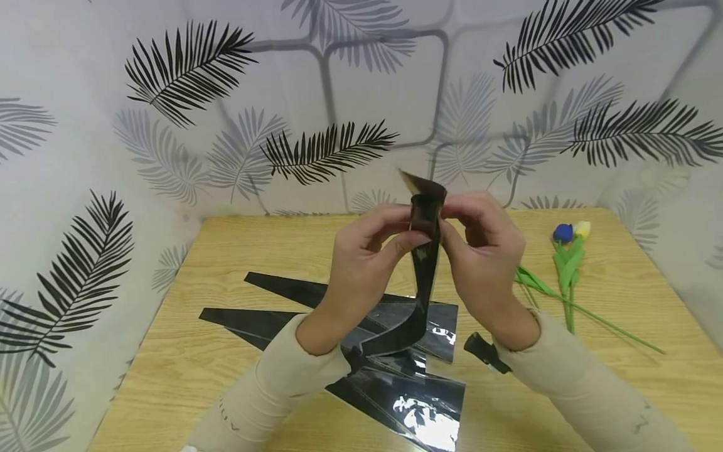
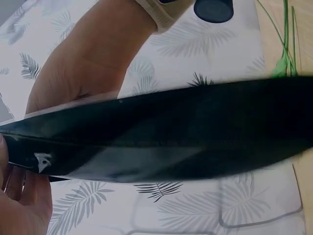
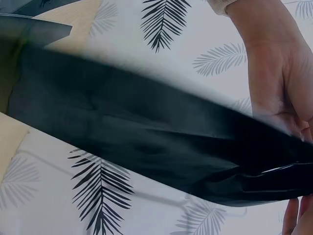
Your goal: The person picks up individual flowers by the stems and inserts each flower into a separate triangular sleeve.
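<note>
Both hands pinch a long, glossy black plastic flower sleeve in front of the body. My left hand grips it from the left, thumb across its face near the upper end. At the same height, my right hand pinches its right edge between thumb and fingers. Above the fingers the top folds over to the left; below, the strip hangs and bends left over the pile. The left wrist view shows the sleeve stretching across, with left fingers at its edge. Creases gather in the sleeve toward the hands in the right wrist view.
Several tapered black sleeves lie overlapping on the wooden table, under and left of the hands. Artificial tulips, one blue and one pale yellow, lie at right with green stems. A leaf-patterned cloth hangs behind the table.
</note>
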